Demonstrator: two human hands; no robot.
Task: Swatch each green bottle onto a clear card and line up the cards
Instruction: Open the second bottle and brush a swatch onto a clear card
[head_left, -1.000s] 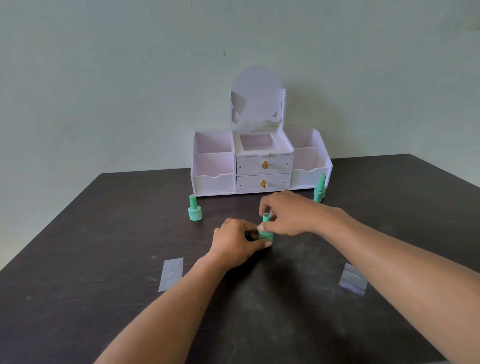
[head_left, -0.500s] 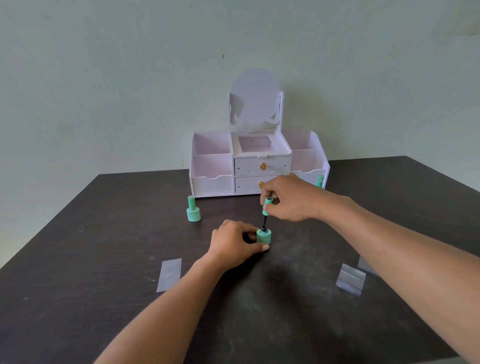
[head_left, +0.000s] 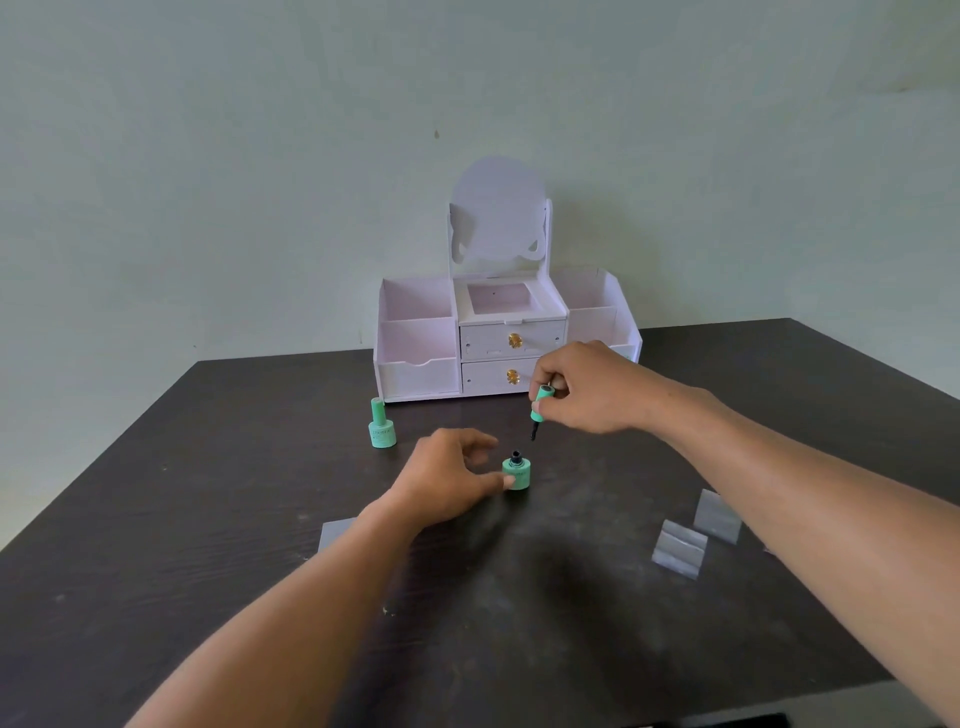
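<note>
Lifted the brush cap (head_left: 540, 402) up and rightward, well clear of the open green bottle (head_left: 517, 472) standing mid-tabletop (head_left: 208, 493). Pinches that cap with the right hand (head_left: 587, 387), fingers (head_left: 545, 371) curled tight on it. Has loosened the left hand (head_left: 447, 478): fingers (head_left: 480, 442) spread, just the thumb tip touching the bottle's side. Points to swatching next, likely onto the clear cards (head_left: 679, 548) lying to the right.
</note>
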